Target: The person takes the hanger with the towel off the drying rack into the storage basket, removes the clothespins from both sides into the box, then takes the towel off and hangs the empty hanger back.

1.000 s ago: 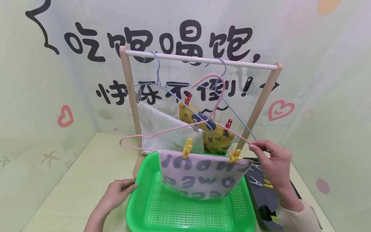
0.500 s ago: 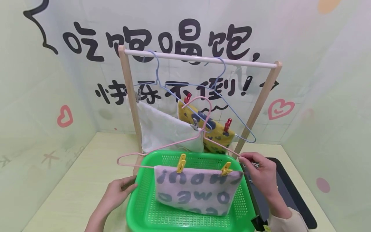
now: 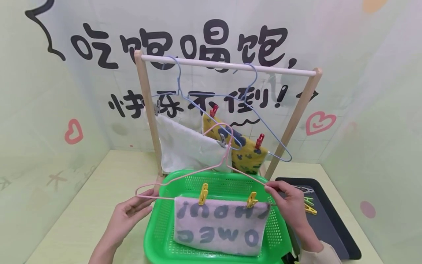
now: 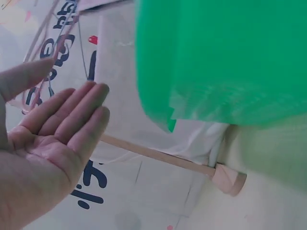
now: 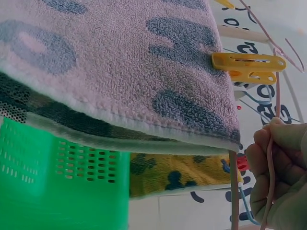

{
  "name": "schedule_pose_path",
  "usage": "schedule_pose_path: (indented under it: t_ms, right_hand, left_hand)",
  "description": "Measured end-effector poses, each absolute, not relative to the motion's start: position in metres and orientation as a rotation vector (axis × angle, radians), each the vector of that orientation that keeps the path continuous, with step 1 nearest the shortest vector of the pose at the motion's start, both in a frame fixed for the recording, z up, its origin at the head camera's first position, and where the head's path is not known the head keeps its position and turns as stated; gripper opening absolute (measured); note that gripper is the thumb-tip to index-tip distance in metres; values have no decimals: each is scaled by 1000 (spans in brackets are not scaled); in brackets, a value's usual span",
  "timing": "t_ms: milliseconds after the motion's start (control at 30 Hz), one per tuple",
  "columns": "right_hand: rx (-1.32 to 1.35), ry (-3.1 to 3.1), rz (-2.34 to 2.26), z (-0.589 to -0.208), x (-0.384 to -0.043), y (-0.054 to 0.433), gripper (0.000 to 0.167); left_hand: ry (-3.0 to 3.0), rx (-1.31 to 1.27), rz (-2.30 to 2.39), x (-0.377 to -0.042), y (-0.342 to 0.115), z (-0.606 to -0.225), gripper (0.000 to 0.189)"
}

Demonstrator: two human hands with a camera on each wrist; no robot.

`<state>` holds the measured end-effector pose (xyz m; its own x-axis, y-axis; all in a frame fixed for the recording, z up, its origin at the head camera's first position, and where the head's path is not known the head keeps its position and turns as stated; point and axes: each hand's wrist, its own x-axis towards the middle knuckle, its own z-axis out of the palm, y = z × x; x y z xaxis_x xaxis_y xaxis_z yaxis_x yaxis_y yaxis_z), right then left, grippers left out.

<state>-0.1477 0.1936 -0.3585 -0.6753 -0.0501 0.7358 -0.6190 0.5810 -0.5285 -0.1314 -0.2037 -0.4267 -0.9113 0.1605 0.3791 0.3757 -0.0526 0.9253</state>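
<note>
My right hand (image 3: 290,201) pinches the right end of a pink hanger (image 3: 226,156). Over the hanger's lower bar is folded a pink towel (image 3: 219,227) with grey letters, held by two yellow clothespins (image 5: 249,64). It hangs low over a green plastic basket (image 3: 153,227). My left hand (image 3: 128,214), fingers extended and thumb apart, is close to the hanger's left end and holds nothing. In the left wrist view, the palm of my left hand (image 4: 53,143) faces the camera, beside the basket's green wall (image 4: 158,72).
Behind the basket stands a wooden rack with a white rod (image 3: 227,66). Two blue hangers on it carry a white towel (image 3: 184,146) with grey clips and a yellow towel (image 3: 247,157) with red clips. At right lies a dark tray (image 3: 336,223) holding several clothespins (image 3: 310,209).
My right hand has brought the pink hanger and towel down and to the left, lower over the basket. My left hand has left the basket's rim and risen to the hanger's left end.
</note>
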Motion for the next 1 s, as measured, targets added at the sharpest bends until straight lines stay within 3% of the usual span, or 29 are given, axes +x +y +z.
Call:
schedule_pose_path:
  t_ms: [100,333,600,1000]
  right_hand:
    - [525,-2144,1076,-366,-150,195,22]
    - [591,-2142,1108,-395,-162,207,24]
    - [565,-2271,1108,-396,-158,204,17]
    - [573,-2533,1183,-392,-157,207,9]
  left_hand:
    - [-1923,-722,-2212,-131,-205,-427,31]
    - [-1915,-641,-2269,-130,-205,-428,36]
    - [-1833,-773,-2323,-131,-205,-433,36]
    - [-1837,-719,-2546,-127,-207,-434,42]
